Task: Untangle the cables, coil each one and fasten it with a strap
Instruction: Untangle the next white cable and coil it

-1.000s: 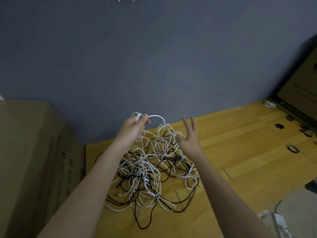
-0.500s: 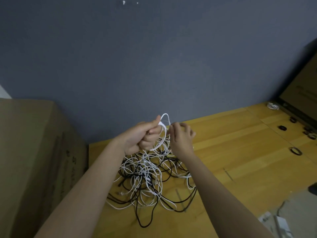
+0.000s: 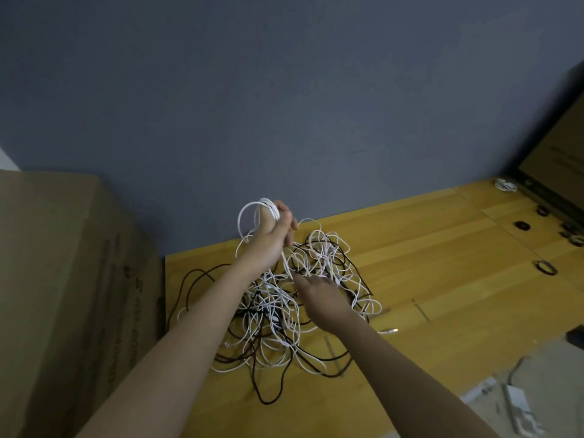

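Observation:
A tangle of white and black cables point(image 3: 284, 314) lies on the wooden table point(image 3: 442, 279) by the blue wall. My left hand point(image 3: 271, 235) is raised above the pile and grips a small coil of white cable point(image 3: 256, 213), whose loops stick out over my knuckles. A white strand runs from that coil down into the tangle. My right hand point(image 3: 319, 295) is lower, down on the middle of the pile with its fingers among the white strands; whether it pinches one is hidden by the back of the hand.
A large cardboard box point(image 3: 63, 295) stands at the left against the table edge. Several small black strap rings point(image 3: 546, 267) and a white coiled cable point(image 3: 505, 184) lie at the far right. Another cardboard box point(image 3: 562, 153) leans at the right. White items point(image 3: 518, 403) lie at the bottom right.
My right hand has left the coil and dropped down into the pile. My left hand has lifted the white coil higher, with more loops in it.

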{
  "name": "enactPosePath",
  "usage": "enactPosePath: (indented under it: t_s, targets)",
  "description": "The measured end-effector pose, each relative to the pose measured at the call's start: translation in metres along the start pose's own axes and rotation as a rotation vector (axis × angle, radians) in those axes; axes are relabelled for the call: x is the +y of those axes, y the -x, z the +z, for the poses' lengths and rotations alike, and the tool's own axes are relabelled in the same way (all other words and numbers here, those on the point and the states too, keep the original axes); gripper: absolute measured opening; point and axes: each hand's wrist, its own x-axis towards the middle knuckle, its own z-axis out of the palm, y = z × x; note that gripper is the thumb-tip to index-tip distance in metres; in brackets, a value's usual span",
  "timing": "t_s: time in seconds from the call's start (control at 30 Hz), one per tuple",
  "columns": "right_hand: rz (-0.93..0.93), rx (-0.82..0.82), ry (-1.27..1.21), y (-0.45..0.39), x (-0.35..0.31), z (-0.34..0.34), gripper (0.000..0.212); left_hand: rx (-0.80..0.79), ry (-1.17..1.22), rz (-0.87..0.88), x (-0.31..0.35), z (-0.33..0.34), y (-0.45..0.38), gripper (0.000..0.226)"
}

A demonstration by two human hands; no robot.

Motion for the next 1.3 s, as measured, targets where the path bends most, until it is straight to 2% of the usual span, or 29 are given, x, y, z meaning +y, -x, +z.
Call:
enactPosePath:
  t_s: [0.07,0.1,0.17,0.2,0.27,0.33,0.37,0.43,0.5,0.57,0.67,0.77,0.83,0.9,0.97,1.07,1.17,1.23,1.3]
  targets:
    - [-0.072,0.151,0.072,0.002,-0.004,-0.003,0.047,-0.076,-0.339,0.070,-0.011,-0.001,-0.002,0.006]
    - [-0.088,0.207,0.089,0.003,-0.003,-0.004,0.049,-0.141,-0.558,0.087,-0.014,-0.004,-0.002,0.010]
    - [-0.082,0.294,0.056,0.005,0.003,-0.004,0.031,-0.276,-0.957,0.080,-0.020,-0.008,-0.002,0.022]
    - [-0.040,0.348,-0.002,0.006,0.007,-0.007,0.019,-0.322,-1.067,0.051,-0.020,-0.010,0.000,0.024]
    - [0.095,0.450,-0.113,0.007,0.016,-0.012,0.026,-0.397,-1.150,-0.015,-0.020,-0.006,0.006,0.033]
    - [0.132,0.458,-0.142,0.008,0.024,-0.011,0.031,-0.478,-1.143,-0.046,-0.025,0.001,0.010,0.048]
    - [0.119,0.413,-0.154,0.008,0.026,-0.009,0.035,-0.520,-1.130,-0.071,-0.028,0.004,0.010,0.052]
    - [0.090,0.243,-0.201,0.010,0.033,-0.001,0.047,-0.580,-1.044,-0.135,-0.030,0.004,0.009,0.048]
    - [0.116,0.086,-0.140,0.013,0.043,0.004,0.054,-0.603,-0.842,-0.174,-0.029,-0.003,0.009,0.041]
    - [0.172,0.024,-0.032,0.014,0.053,0.006,0.049,-0.560,-0.638,-0.162,-0.020,-0.010,0.010,0.031]
    - [0.326,0.051,-0.063,0.016,0.063,0.004,0.025,-0.327,-0.364,-0.139,-0.004,-0.023,0.012,0.031]
    - [0.475,0.000,-0.179,0.028,0.077,0.007,0.019,-0.051,-0.268,-0.102,0.008,-0.041,0.005,0.034]
    - [0.592,0.056,-0.404,0.036,0.081,0.004,0.015,0.079,-0.192,-0.065,0.012,-0.049,0.001,0.032]
    - [0.684,0.158,-0.730,0.038,0.077,-0.007,0.012,0.204,-0.080,-0.035,0.015,-0.053,-0.004,0.030]
    - [0.711,0.261,-0.895,0.034,0.072,-0.020,0.017,0.284,-0.051,-0.004,0.019,-0.054,-0.009,0.030]
    - [0.670,0.347,-0.950,0.018,0.062,-0.040,0.021,0.208,-0.112,0.016,0.028,-0.047,-0.013,0.033]
    - [0.559,0.473,-0.664,-0.004,0.046,-0.060,0.023,0.100,-0.176,0.049,0.042,-0.036,-0.016,0.034]
    - [0.361,0.532,-0.440,-0.017,0.036,-0.074,0.040,0.055,-0.188,0.068,0.052,-0.030,-0.020,0.033]
    - [0.245,0.404,-0.336,-0.031,0.034,-0.086,0.066,0.026,-0.182,0.089,0.064,-0.025,-0.023,0.033]
